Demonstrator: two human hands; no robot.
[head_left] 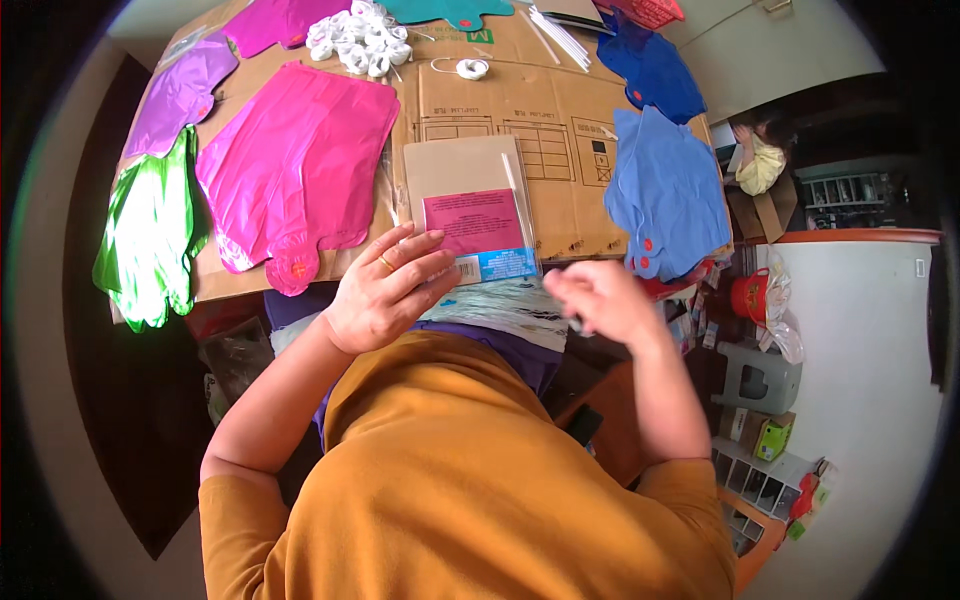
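Observation:
A clear plastic packet (460, 160) lies near the front edge of the cardboard-covered table. It shows a tan card, a magenta printed sheet (468, 218), a blue label strip and a thin white stick along its right side. My left hand (392, 287), with a ring on one finger, has its fingers stretched out over the packet's lower left corner. Just off the lower right corner, my right hand (605, 303) is smeared by motion, its fingers partly bent. Whether it holds anything cannot be made out.
Flat shiny foil stacks, like uninflated balloons, lie around: pink (300, 165), green (150, 235), purple (183, 92), light blue (665, 190), dark blue (655, 70). White ribbon rolls (360, 40), one single roll (472, 69) and white sticks (560, 40) sit farther back. At far right is another person (762, 165).

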